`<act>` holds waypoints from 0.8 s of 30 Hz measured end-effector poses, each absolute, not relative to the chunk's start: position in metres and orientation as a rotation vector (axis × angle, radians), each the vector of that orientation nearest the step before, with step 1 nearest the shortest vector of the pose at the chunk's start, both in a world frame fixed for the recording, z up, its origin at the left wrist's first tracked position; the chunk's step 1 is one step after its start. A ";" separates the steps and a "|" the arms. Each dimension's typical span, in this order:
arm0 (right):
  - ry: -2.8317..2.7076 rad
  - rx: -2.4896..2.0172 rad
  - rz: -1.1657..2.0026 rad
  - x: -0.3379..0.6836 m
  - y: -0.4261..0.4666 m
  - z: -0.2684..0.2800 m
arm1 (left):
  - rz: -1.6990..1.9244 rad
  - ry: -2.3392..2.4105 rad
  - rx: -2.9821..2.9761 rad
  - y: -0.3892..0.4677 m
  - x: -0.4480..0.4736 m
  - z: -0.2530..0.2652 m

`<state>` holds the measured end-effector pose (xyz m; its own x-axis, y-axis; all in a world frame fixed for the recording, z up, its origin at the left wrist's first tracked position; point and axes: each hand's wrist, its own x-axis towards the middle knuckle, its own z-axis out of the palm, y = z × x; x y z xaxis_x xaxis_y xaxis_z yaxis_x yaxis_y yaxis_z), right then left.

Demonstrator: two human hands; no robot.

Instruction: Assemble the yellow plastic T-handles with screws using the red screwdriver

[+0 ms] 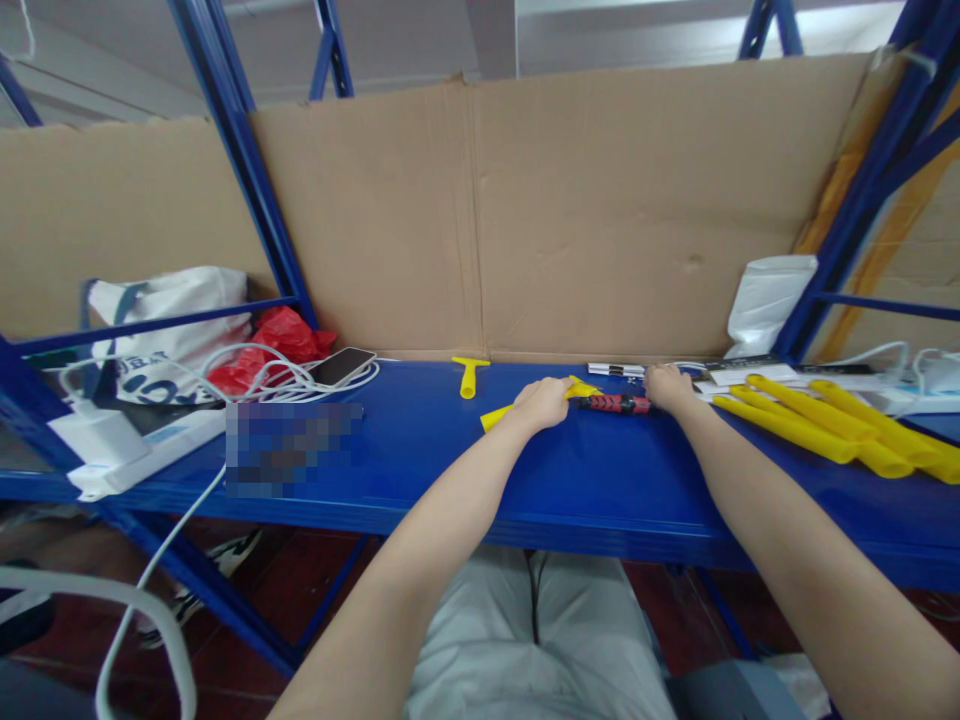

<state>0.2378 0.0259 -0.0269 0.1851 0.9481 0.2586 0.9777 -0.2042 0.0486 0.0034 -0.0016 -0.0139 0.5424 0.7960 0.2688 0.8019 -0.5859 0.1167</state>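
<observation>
My left hand [544, 403] is closed around a yellow T-shaped piece [496, 417]; its tube-like handle sticks out to the left and its head shows past the fingers on the right. A tool with a red-and-black grip [619, 403] lies between my two hands, close to that head. Beyond the tool's black end, my right hand [670, 390] is low over the shelf with its fingers curled down; what they grip, if anything, is hidden. Another yellow T-shaped piece [469, 380] stands apart at the back, near the cardboard.
Several yellow tubes [817, 420] are piled at the right. Left are a phone [345, 367], coiled white cables, a red plastic bag [277, 345] and a white power strip [157, 450]. Behind the blue shelf [420, 460] rises a cardboard wall [600, 220]; a white pouch [772, 300] leans back right.
</observation>
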 end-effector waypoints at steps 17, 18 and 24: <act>-1.855 -1.976 -0.395 0.236 0.037 -0.019 | -1.372 -1.272 -2.871 0.020 -0.005 -0.006; -1.848 -1.908 -0.404 0.233 0.038 -0.017 | -1.433 -1.296 -2.895 0.017 -0.004 -0.002; -1.848 -1.522 -0.389 0.200 0.032 -0.004 | -1.912 -1.749 -3.094 -0.006 0.002 0.015</act>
